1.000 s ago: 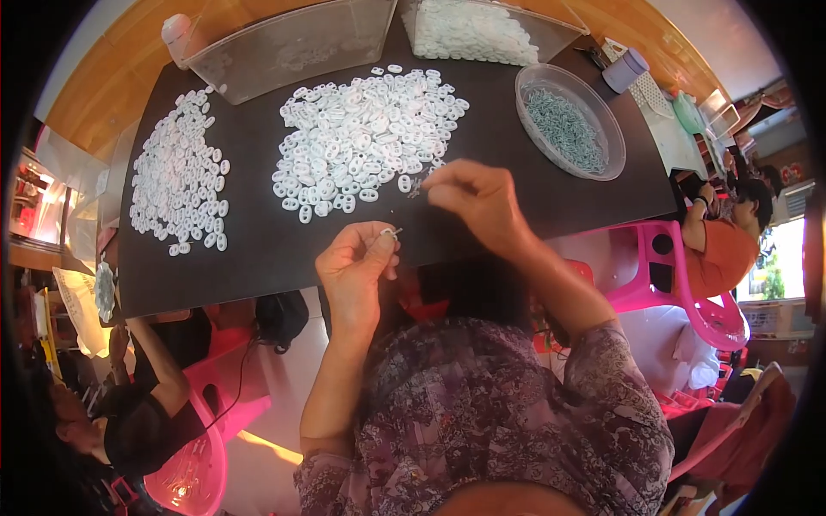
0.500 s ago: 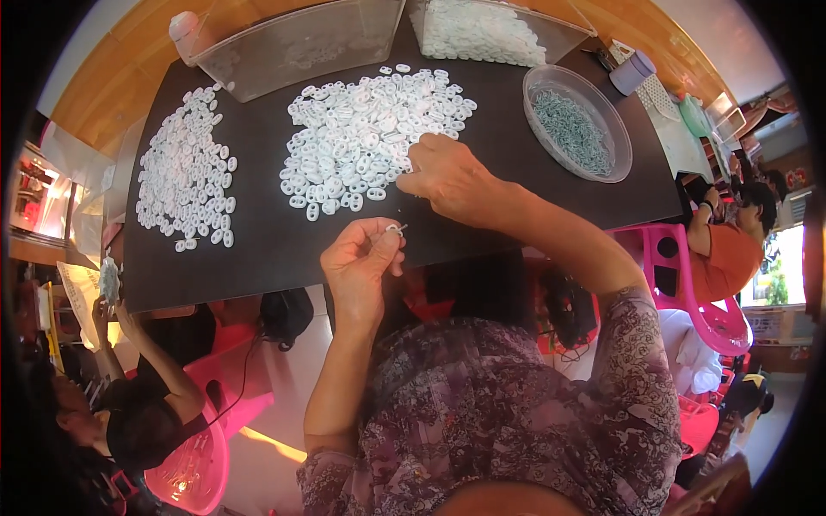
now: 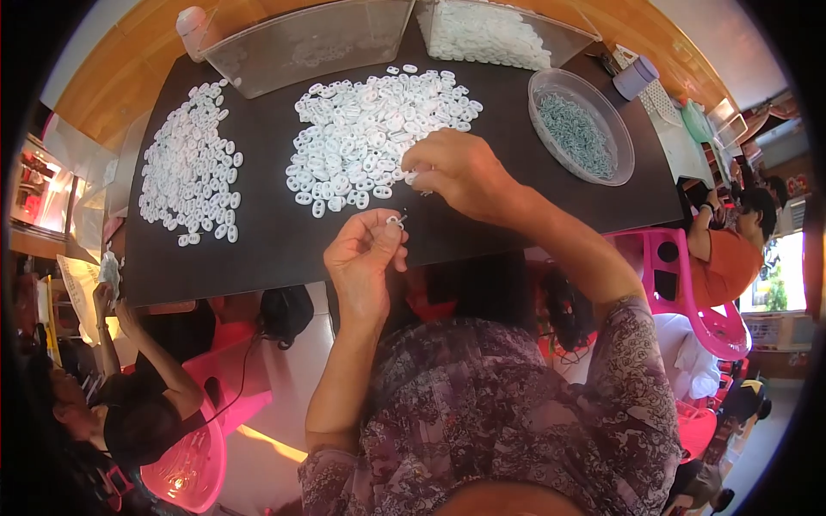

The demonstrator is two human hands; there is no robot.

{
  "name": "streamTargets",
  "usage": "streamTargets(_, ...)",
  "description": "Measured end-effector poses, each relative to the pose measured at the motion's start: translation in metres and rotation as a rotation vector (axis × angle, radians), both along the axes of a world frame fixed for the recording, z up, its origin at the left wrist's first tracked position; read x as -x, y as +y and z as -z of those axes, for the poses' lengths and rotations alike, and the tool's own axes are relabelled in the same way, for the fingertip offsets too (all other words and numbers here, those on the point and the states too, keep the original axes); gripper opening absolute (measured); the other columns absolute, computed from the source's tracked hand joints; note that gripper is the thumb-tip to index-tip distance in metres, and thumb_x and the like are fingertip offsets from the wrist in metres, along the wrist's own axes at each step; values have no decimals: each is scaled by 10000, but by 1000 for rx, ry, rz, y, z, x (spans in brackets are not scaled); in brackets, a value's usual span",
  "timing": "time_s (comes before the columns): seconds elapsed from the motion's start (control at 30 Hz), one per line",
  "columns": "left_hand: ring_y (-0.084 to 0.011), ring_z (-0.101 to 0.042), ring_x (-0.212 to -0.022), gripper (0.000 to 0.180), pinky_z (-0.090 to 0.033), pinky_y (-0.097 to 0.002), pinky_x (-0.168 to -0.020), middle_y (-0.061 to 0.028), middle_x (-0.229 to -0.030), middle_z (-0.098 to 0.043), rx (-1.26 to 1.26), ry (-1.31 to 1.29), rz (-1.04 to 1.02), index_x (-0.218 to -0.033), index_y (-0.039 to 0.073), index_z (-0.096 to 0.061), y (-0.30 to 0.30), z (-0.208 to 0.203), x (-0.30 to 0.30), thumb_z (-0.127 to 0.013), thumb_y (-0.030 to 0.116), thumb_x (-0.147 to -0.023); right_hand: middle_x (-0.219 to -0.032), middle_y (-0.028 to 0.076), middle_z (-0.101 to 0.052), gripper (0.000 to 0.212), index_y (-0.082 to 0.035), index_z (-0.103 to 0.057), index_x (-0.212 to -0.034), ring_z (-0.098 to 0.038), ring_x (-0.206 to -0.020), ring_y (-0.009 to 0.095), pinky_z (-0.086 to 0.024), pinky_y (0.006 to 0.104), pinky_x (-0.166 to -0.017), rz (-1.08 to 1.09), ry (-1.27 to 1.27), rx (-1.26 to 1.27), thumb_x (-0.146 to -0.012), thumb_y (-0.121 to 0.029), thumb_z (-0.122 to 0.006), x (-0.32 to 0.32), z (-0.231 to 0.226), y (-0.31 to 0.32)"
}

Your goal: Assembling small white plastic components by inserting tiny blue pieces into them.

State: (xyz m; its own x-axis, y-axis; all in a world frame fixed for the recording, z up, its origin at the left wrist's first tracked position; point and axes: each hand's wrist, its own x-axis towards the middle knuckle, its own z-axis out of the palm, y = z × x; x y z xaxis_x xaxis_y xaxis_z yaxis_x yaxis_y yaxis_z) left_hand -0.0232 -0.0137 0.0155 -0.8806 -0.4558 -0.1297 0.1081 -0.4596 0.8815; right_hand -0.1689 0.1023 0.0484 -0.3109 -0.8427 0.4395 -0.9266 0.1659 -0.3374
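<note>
My left hand is closed in a pinch near the table's front edge. Between its thumb and forefinger is a small white plastic piece, with a thin metal pin sticking out. My right hand is just above and to the right, at the near edge of a large pile of white oval two-holed pieces. Its fingertips are drawn together on one white oval piece; the fingers partly hide it.
A second pile of white ovals lies at the left. At the right, a round clear tub holds many thin grey-green pins. Two clear bins stand at the back, beside a lidded purple container. Other people sit on both sides.
My right hand has drawn back a little from the pile, and a white oval piece now shows at its fingertips. The left hand keeps its pinch. The view has shifted slightly.
</note>
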Motion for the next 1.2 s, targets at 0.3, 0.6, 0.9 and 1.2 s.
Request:
streamTargets(0.3,-99,-535,-597,140,-430,-207,-508,-72,-754,-605,35,11,-1,-964,-36,-610,7,-9,0,-606,43,-849,-736,-12,-601,128,15,-644,-881,-529,-678,37,-429,193,-603,118,-1160,364,-766,-42,-640,-33,9,13)
streamTargets(0.6,-100,-534,-582,126,-420,-211,-497,-76,-742,-617,104,-24,-58,-925,-41,-607,12,-13,0,-618,52,-840,-704,2,-600,140,22,-648,-883,-514,-617,38,-393,181,-539,163,-1280,368,-761,-47,-644,-40,7,12)
streamTargets(0.9,-93,-529,-582,116,-416,-207,-498,-67,-737,-616,161,-36,-68,-922,-41,-608,11,-12,-3,-607,40,-839,-697,4,-606,127,29,-649,-881,-523,-624,38,-408,184,-547,161,-1263,366,-771,-33,-631,-45,8,9)
streamTargets(1.2,-84,-523,-575,104,-415,-198,-493,-56,-726,-610,163,-20,-83,-909,-38,-612,8,-12,-4,-608,39,-839,-822,20,-644,119,24,-666,-901,-567,-765,62,-461,203,-677,182,-1138,312,-803,-23,-617,-50,4,6)
